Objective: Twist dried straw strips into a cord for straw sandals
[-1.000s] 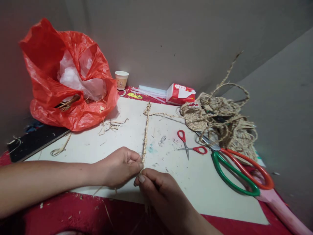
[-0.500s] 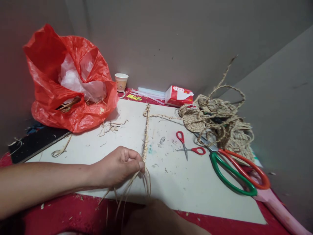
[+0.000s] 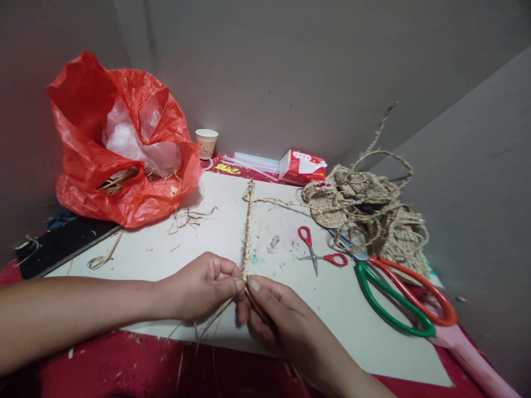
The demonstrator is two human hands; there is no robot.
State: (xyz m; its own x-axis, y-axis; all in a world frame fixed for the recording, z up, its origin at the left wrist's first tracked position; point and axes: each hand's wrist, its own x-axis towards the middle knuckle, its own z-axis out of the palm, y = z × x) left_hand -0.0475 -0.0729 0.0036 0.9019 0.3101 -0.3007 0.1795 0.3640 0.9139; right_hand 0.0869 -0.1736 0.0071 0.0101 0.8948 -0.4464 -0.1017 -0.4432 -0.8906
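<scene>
A narrow straw braid [image 3: 248,237] runs down the middle of the white board [image 3: 357,337]. My left hand [image 3: 209,284] is closed, pinching the braid's lower end between thumb and fingers. Against it from the right, my right hand [image 3: 277,312] is closed on loose straw strands that come out of the same end; its lower fingers are partly hidden. More loose strands [image 3: 218,319] hang below my left hand toward the red cloth [image 3: 145,365]. From the braid's top, a thin cord leads right to a heap of coiled straw braid [image 3: 365,204].
Small red-handled scissors [image 3: 314,257] lie open right of the braid. Large scissors [image 3: 394,298] with green and orange handles lie farther right. A red plastic bag [image 3: 124,149], paper cup [image 3: 206,143] and tissue pack [image 3: 302,166] stand along the back. A black flat object [image 3: 62,246] lies left.
My right hand has come up from the bottom edge to the braid's end and taken hold of strands there. My left hand keeps its pinch in nearly the same place.
</scene>
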